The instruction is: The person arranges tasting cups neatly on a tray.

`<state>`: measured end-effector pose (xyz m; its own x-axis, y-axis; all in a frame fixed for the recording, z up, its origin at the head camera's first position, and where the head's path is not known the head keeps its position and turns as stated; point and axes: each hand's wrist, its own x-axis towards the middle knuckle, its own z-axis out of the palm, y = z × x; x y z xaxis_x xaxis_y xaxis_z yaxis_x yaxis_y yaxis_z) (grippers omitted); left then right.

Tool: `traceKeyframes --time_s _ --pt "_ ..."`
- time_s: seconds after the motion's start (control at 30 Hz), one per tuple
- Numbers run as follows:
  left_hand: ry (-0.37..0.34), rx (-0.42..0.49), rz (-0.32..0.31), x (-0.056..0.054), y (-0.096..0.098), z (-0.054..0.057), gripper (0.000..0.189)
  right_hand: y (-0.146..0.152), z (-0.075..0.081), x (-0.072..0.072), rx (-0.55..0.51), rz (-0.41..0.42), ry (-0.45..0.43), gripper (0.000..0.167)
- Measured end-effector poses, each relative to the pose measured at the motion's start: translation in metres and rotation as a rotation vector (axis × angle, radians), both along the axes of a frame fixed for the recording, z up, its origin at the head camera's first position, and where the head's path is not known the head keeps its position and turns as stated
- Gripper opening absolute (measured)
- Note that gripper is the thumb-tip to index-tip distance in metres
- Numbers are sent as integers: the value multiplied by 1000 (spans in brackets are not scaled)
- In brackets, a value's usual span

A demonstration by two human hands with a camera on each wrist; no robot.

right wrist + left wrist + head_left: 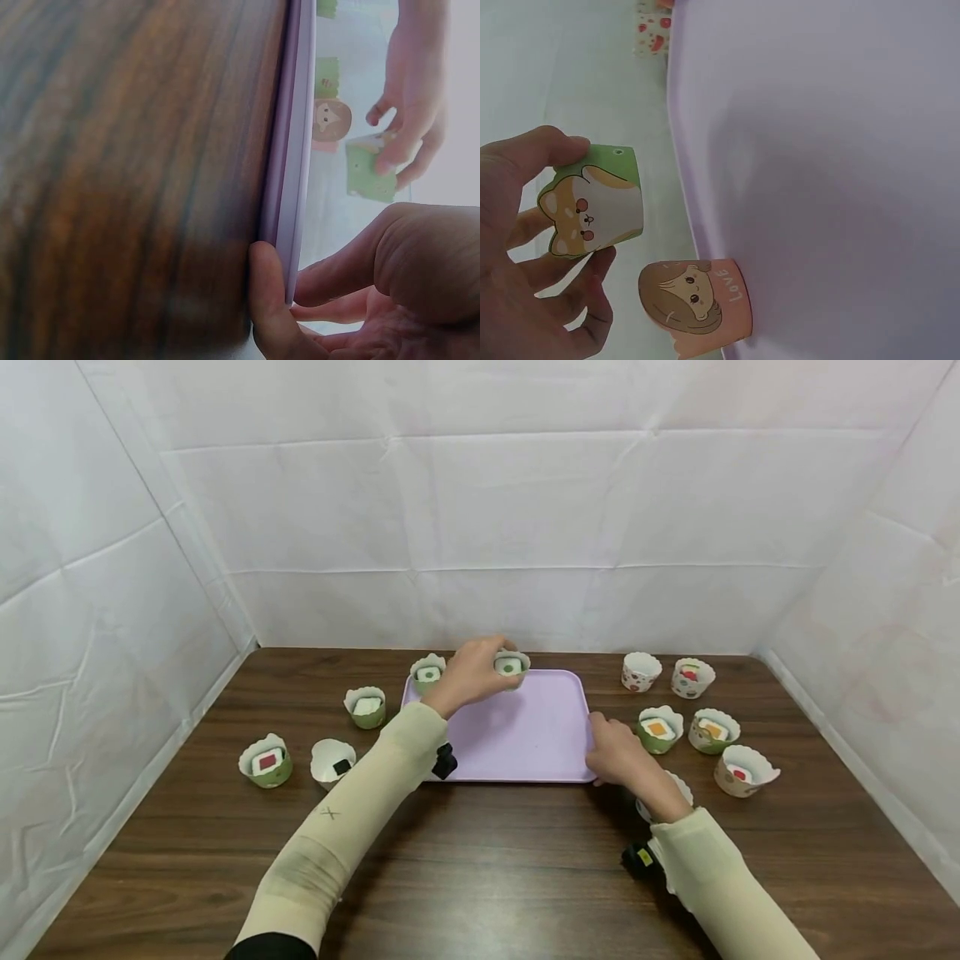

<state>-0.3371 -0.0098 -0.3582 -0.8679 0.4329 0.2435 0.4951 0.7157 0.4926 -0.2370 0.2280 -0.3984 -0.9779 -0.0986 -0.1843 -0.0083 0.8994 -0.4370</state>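
Observation:
My left hand (474, 672) holds a green paper baking cup (513, 665) over the far side of the lilac tray (536, 727). A white square with a green mark shows inside it, and the left wrist view shows a dog face on the cup's side (592, 202). Near it in that view stands a pink cup (697, 304) with a girl's face, at the tray's edge. My right hand (618, 750) grips the tray's right rim, thumb and fingers on either side of it in the right wrist view. Another cup (428, 672) stands by the tray's far left corner.
On the left stand a green cup (366, 708), another with a red square (266, 762) and a white cup (330, 762) partly behind my sleeve. Several cups, such as one with an orange square (658, 731), stand on the right. White sheeting (517, 502) encloses the brown table (495, 860).

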Motion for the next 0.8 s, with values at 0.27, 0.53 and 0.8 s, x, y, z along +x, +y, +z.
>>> traceKeyframes --time_s 0.27,0.53,0.8 --pt "0 -146 15 -9 12 -2 47 0 -1 -1 5 2 12 65" --pt "-5 -247 14 -13 19 -1 46 2 0 -1 37 12 17 63" --pt "-29 -301 38 -20 21 -6 44 2 0 -1 41 24 24 63"
